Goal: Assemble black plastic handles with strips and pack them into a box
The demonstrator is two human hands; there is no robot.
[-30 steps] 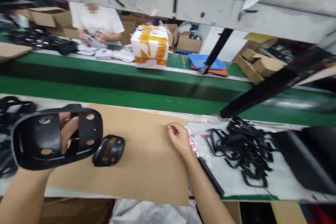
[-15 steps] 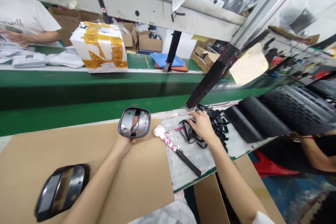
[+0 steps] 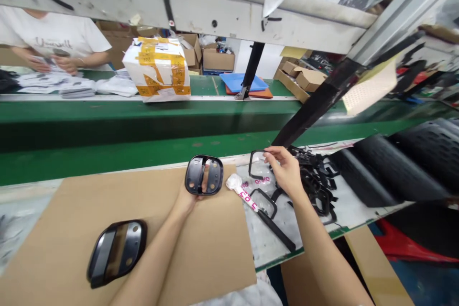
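Head view — left hand (image 3: 188, 198) grips a black shell (image 3: 213, 173); right fingertips (image 3: 268, 155) pinch a thin black frame (image 3: 250, 166).

the held shell (image 3: 194, 177) is smooth black plastic with a glossy sheen; the second shell (image 3: 104, 252) shines likewise. under it, the cardboard sheet (image 3: 208, 234) looks matt and papery. the thin held frame (image 3: 250, 166) appears dull black. shiny yellow tape (image 3: 155, 59) crosses the white package (image 3: 165, 94); the blue sheet (image 3: 238, 82) looks like smooth plastic.
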